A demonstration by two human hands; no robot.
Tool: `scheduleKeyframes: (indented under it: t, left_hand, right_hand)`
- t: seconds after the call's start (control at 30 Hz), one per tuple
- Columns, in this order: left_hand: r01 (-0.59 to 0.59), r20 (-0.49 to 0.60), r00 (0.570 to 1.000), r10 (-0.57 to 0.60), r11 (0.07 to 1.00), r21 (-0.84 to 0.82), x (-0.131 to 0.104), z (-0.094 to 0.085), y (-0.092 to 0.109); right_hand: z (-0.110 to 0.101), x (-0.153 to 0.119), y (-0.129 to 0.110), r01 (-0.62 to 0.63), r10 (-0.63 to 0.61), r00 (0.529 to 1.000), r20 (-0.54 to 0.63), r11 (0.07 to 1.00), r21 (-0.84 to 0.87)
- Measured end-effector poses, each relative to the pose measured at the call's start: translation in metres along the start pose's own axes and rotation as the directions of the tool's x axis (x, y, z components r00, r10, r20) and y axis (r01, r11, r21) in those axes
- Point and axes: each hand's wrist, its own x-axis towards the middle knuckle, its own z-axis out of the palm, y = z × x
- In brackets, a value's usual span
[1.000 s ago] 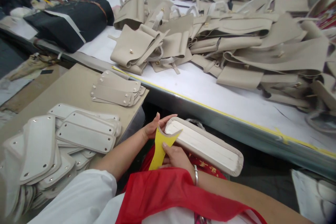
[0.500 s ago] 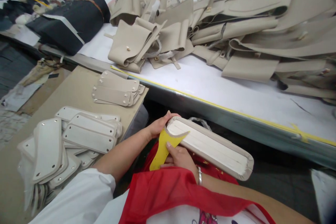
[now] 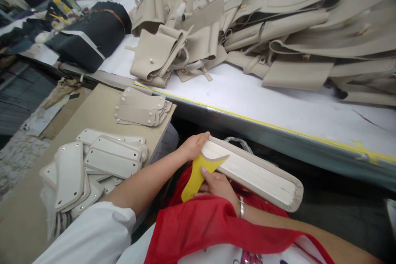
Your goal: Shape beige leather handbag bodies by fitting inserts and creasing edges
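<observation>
A long beige bag [image 3: 266,169] with rounded ends and a pale inset face lies tilted across my lap, its clear-wrapped handle behind it. My left hand [image 3: 194,147] grips the bag's near-left end, fingers closed over the rim. Pinched between thumb and fingers of my right hand [image 3: 218,184] is a flat yellow curved tool [image 3: 194,179]. The tool's concave edge and pointed tip lie over the left part of the pale face. A silver bracelet circles my right wrist.
Beige bag pieces [image 3: 297,45] pile on the white table [image 3: 247,107] ahead, beside a black bundle [image 3: 89,35]. On a low board [image 3: 102,103] at left lie white-faced panels [image 3: 113,159] and beige strips [image 3: 136,111]. The table's yellow-taped edge runs just beyond the bag.
The view has shifted slightly, so the left-hand board and the bag appear further right. My left fingers sit flatter over the bag's end. My right hand keeps the yellow tool.
</observation>
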Motion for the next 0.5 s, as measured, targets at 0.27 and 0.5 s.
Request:
scheduleKeyframes:
  t: [0.27,0.5]
  left_hand:
    - [-0.023,-0.194,0.976,0.094,0.94,0.339,-0.006,0.013,0.017]
    - [0.001,-0.248,0.968,0.03,0.992,0.124,-0.002,0.022,0.014]
  right_hand:
    - [-0.007,0.004,0.006,0.041,-0.042,0.999,0.016,0.999,0.029]
    - [-0.008,-0.016,0.002,0.068,-0.072,0.997,-0.024,0.99,-0.124]
